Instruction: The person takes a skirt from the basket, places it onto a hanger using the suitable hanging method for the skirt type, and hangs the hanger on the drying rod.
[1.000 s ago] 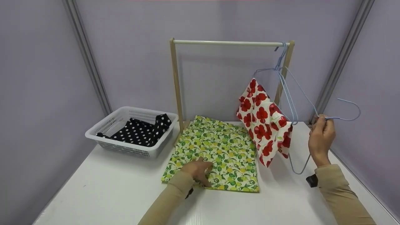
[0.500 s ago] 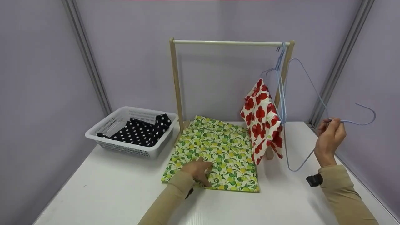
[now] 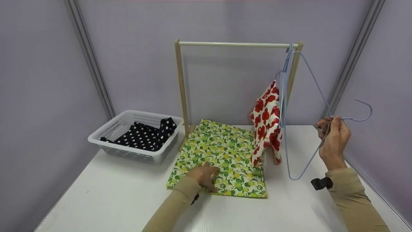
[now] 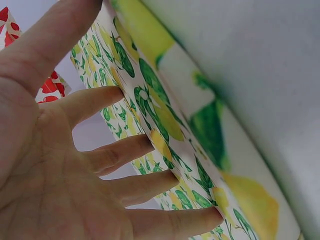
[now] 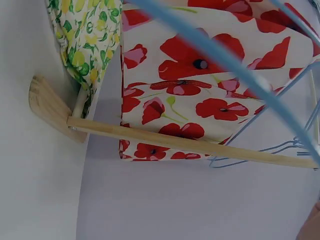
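A lemon-print cloth (image 3: 231,154) lies flat on the table, its near edge beneath my left hand (image 3: 203,176). In the left wrist view the fingers (image 4: 137,182) are spread and fairly straight, their tips touching the cloth. My right hand (image 3: 335,141) pinches a blue wire hanger (image 3: 354,119) near the base of its hook, holding it sideways in the air with the hook to the right. Left of this hanger hangs a white cloth with red flowers (image 3: 265,112), on blue hangers (image 3: 283,87) at the rack's right end. The held hanger's wire overlaps those hangers in the head view.
A rack with wooden posts (image 3: 181,87) and a white rail (image 3: 231,43) stands at the back. To its left sits a white plastic basket (image 3: 128,149) containing a black polka-dot cloth (image 3: 138,135). Walls enclose the white table (image 3: 122,193).
My right hand moved right, then came back left and slightly up, with its hanger tilting. The red-flowered cloth and its hangers turned more edge-on. My left hand has stayed put.
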A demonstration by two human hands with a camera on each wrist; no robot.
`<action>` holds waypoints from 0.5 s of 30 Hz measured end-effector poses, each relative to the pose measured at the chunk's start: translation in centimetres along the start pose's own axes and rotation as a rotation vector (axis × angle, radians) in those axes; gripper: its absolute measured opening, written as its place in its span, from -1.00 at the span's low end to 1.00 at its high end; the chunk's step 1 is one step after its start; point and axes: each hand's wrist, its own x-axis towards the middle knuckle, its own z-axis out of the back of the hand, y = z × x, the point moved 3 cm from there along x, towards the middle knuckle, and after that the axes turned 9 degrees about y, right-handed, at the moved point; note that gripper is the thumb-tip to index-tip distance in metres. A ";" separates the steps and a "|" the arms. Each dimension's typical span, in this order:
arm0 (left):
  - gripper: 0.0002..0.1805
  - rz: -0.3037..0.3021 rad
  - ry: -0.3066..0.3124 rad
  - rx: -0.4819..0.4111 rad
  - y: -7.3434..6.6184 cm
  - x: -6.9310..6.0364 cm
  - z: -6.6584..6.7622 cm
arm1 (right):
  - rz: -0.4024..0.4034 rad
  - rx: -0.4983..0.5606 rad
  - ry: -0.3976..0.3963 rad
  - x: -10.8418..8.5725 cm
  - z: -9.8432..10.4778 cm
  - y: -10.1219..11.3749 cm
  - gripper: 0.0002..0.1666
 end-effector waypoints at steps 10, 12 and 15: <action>-0.38 -0.012 -0.004 0.012 0.1 0.0 0.0 | 0.092 -0.186 0.175 -0.8 -2.2 -0.1 -0.80; -0.37 -0.017 0.000 0.022 0.1 0.0 0.0 | 0.123 -0.301 0.195 -1.1 -2.6 -0.1 -0.83; -0.37 -0.026 0.001 0.044 0.1 -0.1 0.1 | 0.173 -0.485 0.228 -1.6 -3.1 0.1 -0.86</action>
